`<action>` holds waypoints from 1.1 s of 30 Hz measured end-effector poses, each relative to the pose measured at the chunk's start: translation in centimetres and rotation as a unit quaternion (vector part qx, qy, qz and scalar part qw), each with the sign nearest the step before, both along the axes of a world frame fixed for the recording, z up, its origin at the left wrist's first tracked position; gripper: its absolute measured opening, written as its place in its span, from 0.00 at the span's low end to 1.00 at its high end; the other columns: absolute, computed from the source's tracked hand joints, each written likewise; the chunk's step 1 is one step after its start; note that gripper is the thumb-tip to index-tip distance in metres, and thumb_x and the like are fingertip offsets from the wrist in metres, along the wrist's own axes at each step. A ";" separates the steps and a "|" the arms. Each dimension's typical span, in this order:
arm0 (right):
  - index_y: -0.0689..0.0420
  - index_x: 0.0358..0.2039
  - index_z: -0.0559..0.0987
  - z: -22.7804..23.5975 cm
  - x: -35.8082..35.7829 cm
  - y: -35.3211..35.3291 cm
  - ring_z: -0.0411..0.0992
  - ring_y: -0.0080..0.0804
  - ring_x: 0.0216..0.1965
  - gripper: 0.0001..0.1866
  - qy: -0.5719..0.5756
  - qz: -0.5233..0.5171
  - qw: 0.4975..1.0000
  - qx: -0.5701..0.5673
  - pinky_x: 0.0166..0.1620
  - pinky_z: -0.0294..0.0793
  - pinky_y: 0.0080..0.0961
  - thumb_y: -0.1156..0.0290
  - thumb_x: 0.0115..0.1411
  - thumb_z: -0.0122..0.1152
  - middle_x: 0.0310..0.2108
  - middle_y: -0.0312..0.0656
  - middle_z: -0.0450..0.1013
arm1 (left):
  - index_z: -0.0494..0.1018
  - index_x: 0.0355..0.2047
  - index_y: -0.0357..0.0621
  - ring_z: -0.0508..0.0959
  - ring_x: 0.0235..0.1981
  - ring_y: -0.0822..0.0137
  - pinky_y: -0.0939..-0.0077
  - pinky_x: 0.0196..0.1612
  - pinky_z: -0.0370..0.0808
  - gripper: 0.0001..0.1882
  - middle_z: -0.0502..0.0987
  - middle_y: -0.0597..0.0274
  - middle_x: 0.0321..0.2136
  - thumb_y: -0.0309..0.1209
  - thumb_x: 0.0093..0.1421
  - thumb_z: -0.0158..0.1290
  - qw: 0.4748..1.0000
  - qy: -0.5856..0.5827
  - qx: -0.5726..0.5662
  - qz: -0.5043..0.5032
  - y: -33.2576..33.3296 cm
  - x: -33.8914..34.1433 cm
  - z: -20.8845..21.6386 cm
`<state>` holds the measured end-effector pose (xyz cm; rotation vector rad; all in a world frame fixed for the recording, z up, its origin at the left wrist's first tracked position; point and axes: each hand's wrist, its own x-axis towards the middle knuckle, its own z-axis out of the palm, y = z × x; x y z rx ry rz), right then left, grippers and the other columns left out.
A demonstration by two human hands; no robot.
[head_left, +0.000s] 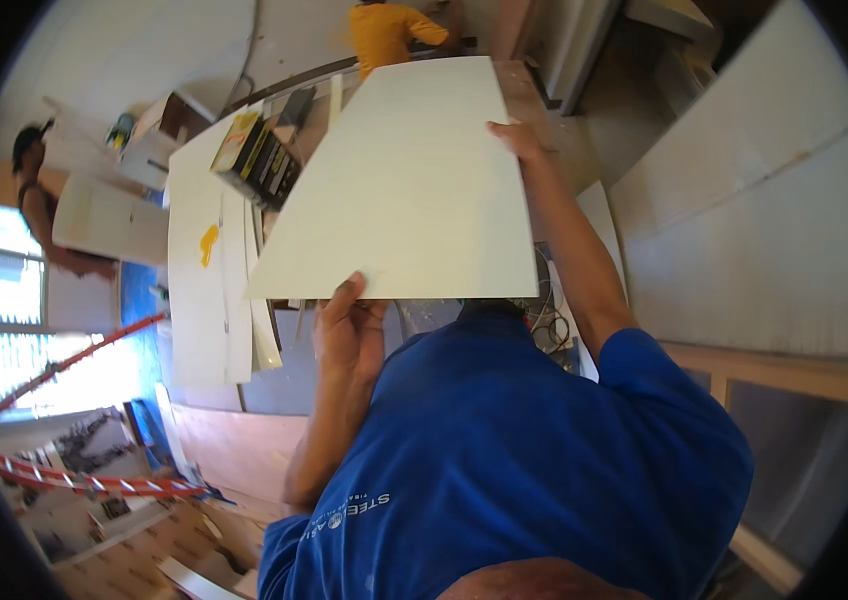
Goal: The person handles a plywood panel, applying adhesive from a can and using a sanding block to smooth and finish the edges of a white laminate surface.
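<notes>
Blue shirt (534, 440): nearest the camera, filling the lower middle, with light lettering on it.
White panel (404, 190): flat, broad and pale, held between both hands over the surface (529, 95), whose brown wood shows past the panel's far right corner; whether the panel also rests on anything below cannot be told.
Left hand (346, 325): gripping the panel's near edge, thumb on the upper face, fingers underneath.
Right hand (516, 140): gripping the panel's right edge toward its far corner, thumb on top, the other fingers mostly hidden.
Black and yellow box (257, 165): toward the surface's left edge, tilted in view, just beside the panel.
Dark block (296, 108): just beyond the box, toward the surface's far left corner.
White sheets (206, 320): along the surface's left edge, a yellow patch (209, 245) on one.
Wires (549, 325): looped by the panel's near right corner.
Co-worker in yellow (384, 35): beyond the surface's far edge.
Co-worker in dark cap (36, 195): well to the left, beside a white cabinet-like piece (109, 220).
Red ladder (94, 484): lower left, well apart from the surface.
</notes>
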<state>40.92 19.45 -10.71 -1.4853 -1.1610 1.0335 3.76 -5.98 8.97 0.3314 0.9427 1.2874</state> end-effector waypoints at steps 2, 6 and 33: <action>0.68 0.52 0.81 -3.5 5.7 1.4 0.79 0.32 0.44 0.26 0.083 0.048 0.995 0.026 0.46 0.79 0.30 0.58 0.63 0.69 0.44 0.43 0.81 | 0.71 0.56 0.37 0.80 0.51 0.58 0.58 0.57 0.79 0.20 0.78 0.54 0.52 0.23 0.64 0.57 0.999 -0.023 -0.015 -0.042 0.1 0.8 -0.4; 0.65 0.53 0.81 6.6 -0.8 -2.7 0.78 0.33 0.44 0.22 0.201 0.132 0.970 -0.023 0.49 0.78 0.29 0.60 0.68 0.63 0.44 0.43 0.81 | 0.71 0.53 0.36 0.80 0.50 0.60 0.58 0.55 0.80 0.17 0.79 0.55 0.49 0.29 0.67 0.56 0.993 -0.099 -0.017 -0.056 -0.7 0.2 0.6; 0.68 0.50 0.78 23.7 -4.5 -7.7 0.77 0.24 0.42 0.22 0.102 0.228 0.967 -0.052 0.47 0.76 0.22 0.59 0.71 0.55 0.43 0.43 0.78 | 0.71 0.53 0.36 0.75 0.46 0.72 0.72 0.51 0.72 0.21 0.76 0.62 0.41 0.31 0.62 0.61 0.945 -0.233 0.141 -0.181 5.1 4.9 9.2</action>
